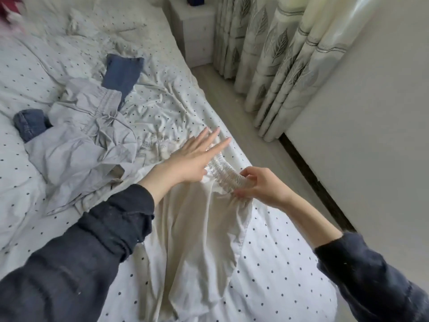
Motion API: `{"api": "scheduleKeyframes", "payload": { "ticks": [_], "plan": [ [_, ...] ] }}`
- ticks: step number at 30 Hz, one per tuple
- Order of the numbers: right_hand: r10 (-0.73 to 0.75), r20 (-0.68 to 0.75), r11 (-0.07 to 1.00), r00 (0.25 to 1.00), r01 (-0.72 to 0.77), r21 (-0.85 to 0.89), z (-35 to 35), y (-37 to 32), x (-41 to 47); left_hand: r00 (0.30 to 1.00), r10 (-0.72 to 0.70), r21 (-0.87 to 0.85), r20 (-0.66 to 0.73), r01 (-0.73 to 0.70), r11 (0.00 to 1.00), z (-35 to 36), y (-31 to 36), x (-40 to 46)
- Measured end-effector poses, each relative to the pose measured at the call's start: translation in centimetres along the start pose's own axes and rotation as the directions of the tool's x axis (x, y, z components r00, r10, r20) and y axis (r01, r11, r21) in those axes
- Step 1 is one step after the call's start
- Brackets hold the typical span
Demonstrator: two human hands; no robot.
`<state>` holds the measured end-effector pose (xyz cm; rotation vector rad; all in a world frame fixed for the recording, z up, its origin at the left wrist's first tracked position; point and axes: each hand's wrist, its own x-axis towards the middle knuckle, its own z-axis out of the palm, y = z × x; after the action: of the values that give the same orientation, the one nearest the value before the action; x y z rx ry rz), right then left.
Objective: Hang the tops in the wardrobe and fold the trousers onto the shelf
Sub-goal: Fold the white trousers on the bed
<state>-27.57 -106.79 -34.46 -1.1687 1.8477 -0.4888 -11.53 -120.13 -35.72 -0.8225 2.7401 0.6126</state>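
Waistband of white trousers (199, 224) pinched, seemingly, in right hand (260, 184) grip.

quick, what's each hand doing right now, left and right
Left hand: open, fingers straight, over the cream trousers at the waistband.
Right hand: grip closed on the trousers' elastic waistband.

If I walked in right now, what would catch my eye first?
Two hands over cream trousers on the spotted bed: the right hand pinches the elastic waistband, the left hand stretches flat beside it. Further left lie crumpled grey trousers on jeans.
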Motion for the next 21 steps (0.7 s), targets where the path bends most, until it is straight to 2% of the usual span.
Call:
{"api": "scheduleKeyframes", "payload": {
  "ticks": [4, 8, 12, 16, 18, 21],
  "plan": [
    [-0.058, -0.025, 0.982, 0.998, 0.052, -0.182, -5.1, -1.2, -6.0, 0.968, 0.193, -0.002, 0.162, -0.195, 0.981, -2.7, 5.6, 0.6],
    [-0.098, -0.103, 0.948, 0.990, 0.062, -0.312, -10.7, -2.8, -13.1, 0.920, 0.371, -0.075, 0.124, -0.364, 0.928, -5.4, 12.0, 0.3],
    [-0.153, -0.216, 0.917, 0.964, 0.057, -0.395, -14.1, -4.6, -18.9, 0.880, 0.476, -0.137, 0.004, -0.471, 0.872, -7.6, 17.7, -0.3],
    [-0.242, -0.347, 0.890, 0.906, 0.064, -0.452, -16.0, -5.5, -22.8, 0.867, 0.467, 0.079, -0.173, -0.460, 0.884, -10.7, 19.8, -1.5],
    [-0.293, -0.446, 0.893, 0.846, 0.075, -0.444, -17.0, -6.2, -24.4, 0.833, 0.482, 0.161, -0.274, -0.454, 0.876, -12.9, 20.4, -3.0],
    [-0.390, -0.537, 0.868, 0.748, 0.104, -0.485, -18.4, -8.3, -25.5, 0.755, 0.520, 0.191, -0.400, -0.486, 0.853, -16.3, 21.5, -5.5]
  ]
}}
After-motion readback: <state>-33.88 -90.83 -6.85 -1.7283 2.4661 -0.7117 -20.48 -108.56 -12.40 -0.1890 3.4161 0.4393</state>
